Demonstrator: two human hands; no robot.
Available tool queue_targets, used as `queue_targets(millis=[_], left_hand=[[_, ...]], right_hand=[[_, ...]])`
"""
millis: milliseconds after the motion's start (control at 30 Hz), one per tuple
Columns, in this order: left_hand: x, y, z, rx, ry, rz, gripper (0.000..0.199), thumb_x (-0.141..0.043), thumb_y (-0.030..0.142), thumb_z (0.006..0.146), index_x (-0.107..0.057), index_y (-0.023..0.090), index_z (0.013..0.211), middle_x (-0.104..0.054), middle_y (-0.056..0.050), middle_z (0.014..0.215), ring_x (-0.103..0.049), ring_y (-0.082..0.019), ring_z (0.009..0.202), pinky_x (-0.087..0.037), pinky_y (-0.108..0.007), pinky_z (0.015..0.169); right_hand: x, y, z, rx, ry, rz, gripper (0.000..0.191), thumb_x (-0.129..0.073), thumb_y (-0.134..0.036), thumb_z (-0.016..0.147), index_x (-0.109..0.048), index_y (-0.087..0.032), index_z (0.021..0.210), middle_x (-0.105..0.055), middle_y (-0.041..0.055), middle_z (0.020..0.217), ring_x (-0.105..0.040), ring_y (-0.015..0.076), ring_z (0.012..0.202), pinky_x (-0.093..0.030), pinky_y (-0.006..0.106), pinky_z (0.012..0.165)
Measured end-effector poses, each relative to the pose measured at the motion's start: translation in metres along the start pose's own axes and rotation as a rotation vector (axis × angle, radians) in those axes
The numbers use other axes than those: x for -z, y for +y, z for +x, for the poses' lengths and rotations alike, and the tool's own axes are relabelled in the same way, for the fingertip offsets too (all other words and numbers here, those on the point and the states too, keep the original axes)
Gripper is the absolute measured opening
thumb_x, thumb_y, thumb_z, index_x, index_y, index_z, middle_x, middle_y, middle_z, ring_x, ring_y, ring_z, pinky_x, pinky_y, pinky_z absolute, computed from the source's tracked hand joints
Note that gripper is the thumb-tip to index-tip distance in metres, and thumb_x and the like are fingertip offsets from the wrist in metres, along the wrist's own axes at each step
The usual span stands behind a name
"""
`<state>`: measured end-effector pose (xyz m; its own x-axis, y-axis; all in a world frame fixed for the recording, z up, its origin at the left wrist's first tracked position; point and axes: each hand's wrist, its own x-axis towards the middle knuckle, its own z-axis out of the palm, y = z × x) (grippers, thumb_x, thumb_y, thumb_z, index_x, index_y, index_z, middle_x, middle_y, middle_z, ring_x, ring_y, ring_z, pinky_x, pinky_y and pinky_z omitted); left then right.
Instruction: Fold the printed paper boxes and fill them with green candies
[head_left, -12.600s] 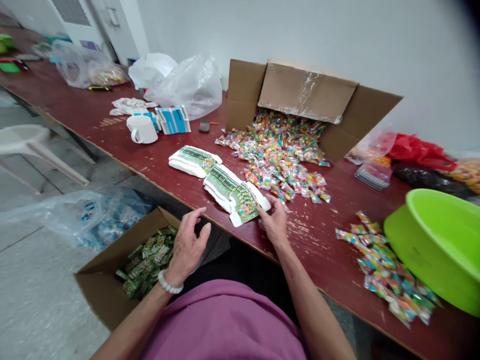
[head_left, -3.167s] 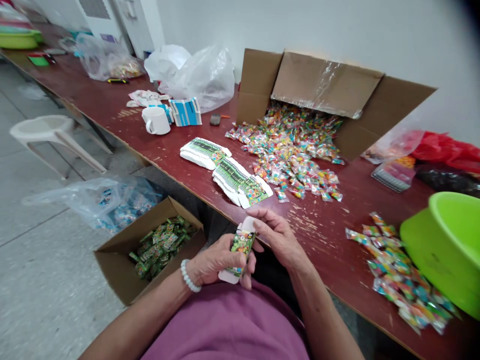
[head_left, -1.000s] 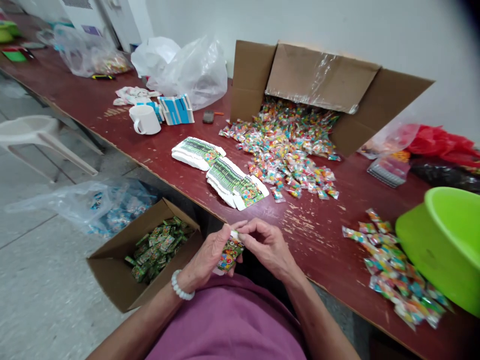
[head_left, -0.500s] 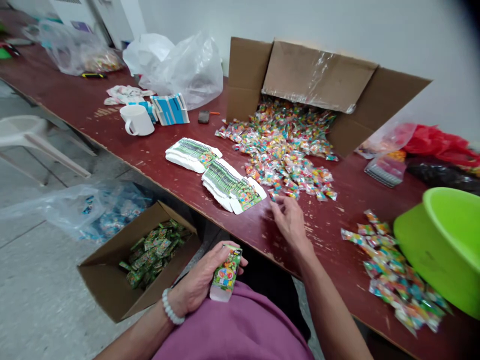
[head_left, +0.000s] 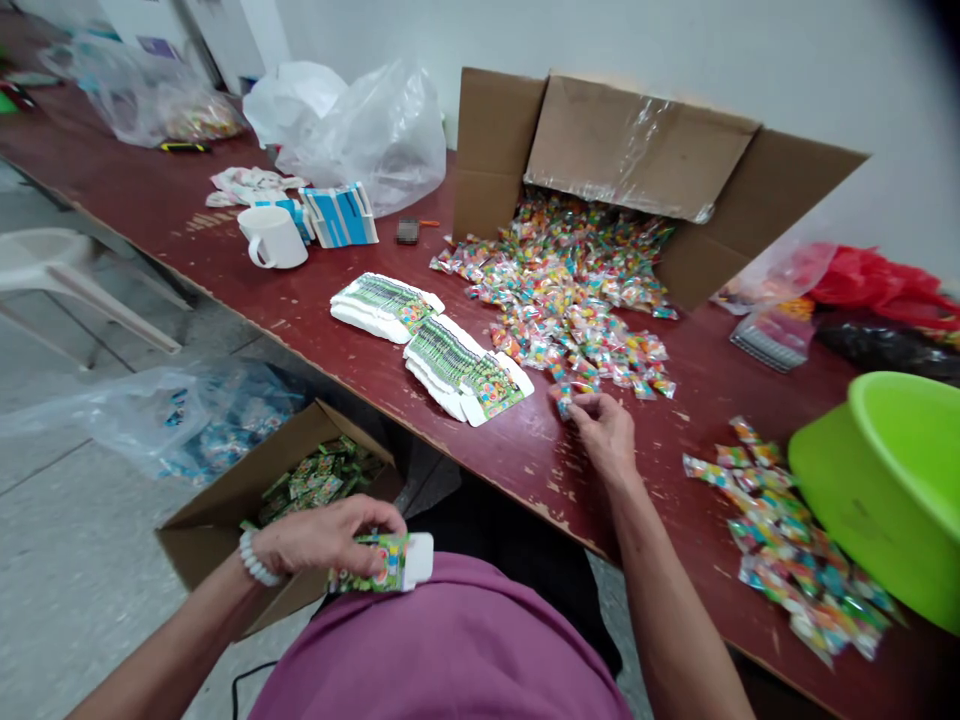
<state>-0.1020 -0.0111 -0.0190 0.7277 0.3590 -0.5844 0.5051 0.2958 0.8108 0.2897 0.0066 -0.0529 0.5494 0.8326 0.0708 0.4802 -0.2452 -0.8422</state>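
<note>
My left hand [head_left: 341, 545] grips a small green printed carton [head_left: 382, 563] in front of my body, its white end flap standing out to the right. My right hand [head_left: 606, 435] is over the red table with thumb and fingers pinched on a small clear-wrapped candy packet [head_left: 562, 398]. Just beyond it spreads a big heap of colourful candy packets [head_left: 570, 300], spilling from a cardboard box [head_left: 637, 150] on its side. Left of my right hand lie two rows of flat green cartons [head_left: 450, 365], stacked overlapping.
An open box [head_left: 202, 550] of filled green cartons stands on the floor beside a bag of blue packets [head_left: 232, 430]. A green basin [head_left: 862, 500] and another pile of candy packets [head_left: 795, 560] are at right. A white mug [head_left: 274, 238] stands at left.
My left hand has moved left with the carton, now turned sideways, towards the floor box. My right hand has shifted slightly right, drawing a candy packet away from the heap.
</note>
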Motion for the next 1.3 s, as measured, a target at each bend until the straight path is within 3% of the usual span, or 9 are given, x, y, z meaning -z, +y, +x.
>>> queue_targets(millis=[100, 267, 500, 633, 700, 800, 1000, 1167, 1300], left_hand=[[-0.011, 0.004, 0.010, -0.049, 0.095, -0.217, 0.027, -0.066, 0.035, 0.083, -0.057, 0.021, 0.104, -0.064, 0.001, 0.091, -0.064, -0.015, 0.073, -0.040, -0.022, 0.060], [-0.031, 0.025, 0.032, -0.191, 0.208, -0.453, 0.030, -0.064, 0.027, 0.084, -0.049, 0.020, 0.109, -0.066, -0.005, 0.105, -0.067, -0.014, 0.068, -0.047, -0.025, 0.063], [-0.041, 0.045, 0.034, -0.292, 0.077, -0.420, 0.036, -0.067, 0.026, 0.083, -0.058, 0.018, 0.117, -0.063, -0.007, 0.106, -0.063, -0.014, 0.077, -0.054, -0.028, 0.070], [-0.048, 0.049, 0.032, -0.248, 0.002, -0.313, 0.031, -0.068, 0.027, 0.083, -0.062, 0.017, 0.111, -0.062, -0.003, 0.097, -0.061, -0.012, 0.074, -0.052, -0.024, 0.067], [-0.054, 0.049, 0.033, -0.265, 0.020, -0.324, 0.033, -0.071, 0.025, 0.081, -0.063, 0.018, 0.112, -0.063, -0.002, 0.098, -0.060, -0.012, 0.075, -0.052, -0.022, 0.065], [-0.064, 0.047, 0.038, -0.293, 0.098, -0.435, 0.038, -0.073, 0.028, 0.079, -0.063, 0.019, 0.114, -0.065, -0.002, 0.094, -0.060, -0.011, 0.068, -0.052, -0.022, 0.059], [-0.074, 0.042, 0.047, -0.252, 0.253, -0.799, 0.057, -0.052, 0.065, 0.089, -0.068, 0.012, 0.102, -0.071, -0.009, 0.074, -0.062, -0.016, 0.048, -0.050, -0.025, 0.045], [-0.083, 0.046, 0.048, -0.354, 0.378, -0.793, 0.043, -0.068, 0.054, 0.083, -0.069, 0.012, 0.094, -0.069, -0.005, 0.073, -0.062, -0.015, 0.051, -0.052, -0.025, 0.044], [-0.089, 0.052, 0.048, -0.392, 0.442, -0.852, 0.034, -0.074, 0.045, 0.081, -0.066, 0.015, 0.096, -0.066, 0.000, 0.071, -0.060, -0.012, 0.051, -0.052, -0.021, 0.043]], right_hand=[[0.006, -0.010, -0.018, -0.023, -0.072, 0.178, 0.046, -0.070, -0.057, 0.070, -0.068, -0.017, 0.094, -0.073, 0.0065, 0.085, -0.064, 0.0197, 0.071, -0.050, 0.033, 0.068], [0.015, -0.046, -0.061, -0.131, -0.421, 0.587, 0.034, -0.081, -0.044, 0.071, -0.071, -0.020, 0.093, -0.069, 0.0001, 0.078, -0.055, 0.0117, 0.059, -0.044, 0.025, 0.057], [0.017, -0.073, -0.090, 0.085, -0.787, 0.353, 0.014, -0.064, -0.031, 0.088, -0.071, -0.021, 0.097, -0.070, 0.0026, 0.087, -0.062, 0.0156, 0.073, -0.049, 0.028, 0.066], [0.014, -0.084, -0.100, 0.519, -0.763, 0.071, 0.018, -0.054, -0.015, 0.092, -0.072, -0.020, 0.094, -0.069, 0.0047, 0.089, -0.062, 0.0169, 0.081, -0.048, 0.030, 0.074], [0.010, -0.091, -0.107, 0.589, -0.773, 0.047, 0.020, -0.053, -0.013, 0.092, -0.071, -0.021, 0.097, -0.069, 0.0048, 0.091, -0.063, 0.0170, 0.083, -0.048, 0.031, 0.076], [0.004, -0.095, -0.113, 0.453, -0.741, 0.227, 0.015, -0.063, -0.019, 0.089, -0.068, -0.022, 0.103, -0.069, 0.0025, 0.090, -0.063, 0.0159, 0.079, -0.049, 0.030, 0.074], [-0.001, -0.088, -0.113, -0.053, -0.650, 0.669, 0.036, -0.078, -0.038, 0.078, -0.066, -0.025, 0.109, -0.066, -0.0001, 0.090, -0.062, 0.0131, 0.076, -0.052, 0.025, 0.068], [-0.016, -0.084, -0.131, -0.118, -0.796, 0.750, 0.044, -0.082, -0.042, 0.073, -0.066, -0.024, 0.110, -0.066, 0.0013, 0.093, -0.060, 0.0130, 0.071, -0.053, 0.025, 0.064], [-0.026, -0.082, -0.139, 0.027, -0.668, 0.698, 0.024, -0.074, -0.042, 0.083, -0.070, -0.024, 0.099, -0.067, 0.0038, 0.102, -0.060, 0.0135, 0.073, -0.053, 0.024, 0.061]])
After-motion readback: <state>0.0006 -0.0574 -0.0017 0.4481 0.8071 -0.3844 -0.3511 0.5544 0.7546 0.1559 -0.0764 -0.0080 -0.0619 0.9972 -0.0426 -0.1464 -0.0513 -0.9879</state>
